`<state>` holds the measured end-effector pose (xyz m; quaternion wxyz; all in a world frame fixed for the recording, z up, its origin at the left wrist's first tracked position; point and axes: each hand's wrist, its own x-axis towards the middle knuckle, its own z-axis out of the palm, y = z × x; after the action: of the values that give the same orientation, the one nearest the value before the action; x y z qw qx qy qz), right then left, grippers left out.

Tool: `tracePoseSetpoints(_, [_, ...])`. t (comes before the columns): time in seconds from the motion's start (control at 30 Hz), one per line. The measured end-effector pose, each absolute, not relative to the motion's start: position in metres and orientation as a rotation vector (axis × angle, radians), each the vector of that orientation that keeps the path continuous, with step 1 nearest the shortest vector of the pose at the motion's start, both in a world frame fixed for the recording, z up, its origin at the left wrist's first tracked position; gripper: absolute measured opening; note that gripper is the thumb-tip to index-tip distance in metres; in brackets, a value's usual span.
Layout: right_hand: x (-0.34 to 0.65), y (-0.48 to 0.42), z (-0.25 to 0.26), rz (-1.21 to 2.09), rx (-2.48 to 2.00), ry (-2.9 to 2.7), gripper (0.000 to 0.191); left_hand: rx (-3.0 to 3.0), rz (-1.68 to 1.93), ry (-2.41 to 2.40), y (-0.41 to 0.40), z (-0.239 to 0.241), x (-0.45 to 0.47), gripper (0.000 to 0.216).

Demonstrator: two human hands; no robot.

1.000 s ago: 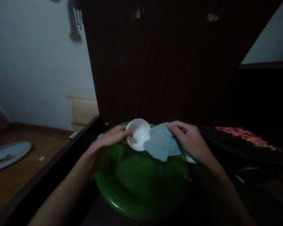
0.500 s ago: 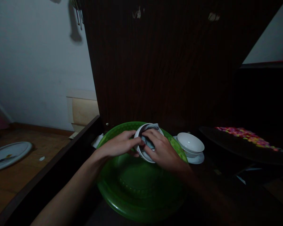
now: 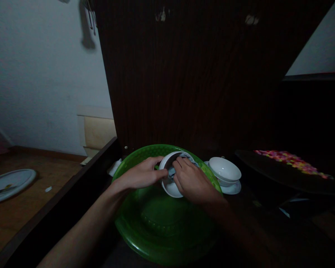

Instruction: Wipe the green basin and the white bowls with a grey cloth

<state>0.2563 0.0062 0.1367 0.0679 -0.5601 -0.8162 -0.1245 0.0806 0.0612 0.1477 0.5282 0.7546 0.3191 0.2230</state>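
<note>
My left hand [image 3: 141, 175] grips the rim of a small white bowl [image 3: 169, 188], holding it tilted over a big green plastic basin [image 3: 162, 223]. My right hand [image 3: 194, 181] is closed on a grey cloth [image 3: 173, 171] and presses it down inside the bowl, so most of the cloth is hidden. Both hands meet at the bowl above the basin's far side.
To the right of the basin, white bowls [image 3: 225, 170] are stacked on a saucer. A dark tray with colourful bits [image 3: 293, 160] lies further right. A dark wooden panel stands behind. On the wooden floor at left lies a white plate [image 3: 9, 184].
A second ago my right hand held the cloth spread beside the bowl. It has since pushed the cloth into the bowl, and the stacked white bowls behind came into view.
</note>
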Motion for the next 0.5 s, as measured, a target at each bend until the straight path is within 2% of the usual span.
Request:
tracePoseSetpoints(0.3, [0.253,0.000,0.135,-0.026,-1.622,-2.577,0.025,1.812,0.552,0.895,0.060,0.149,0.080,0.041])
tracePoseSetpoints(0.5, [0.250,0.006,0.128,0.380,-1.478,-2.201,0.020,1.763,0.544,0.895,0.058,0.153,0.081,0.038])
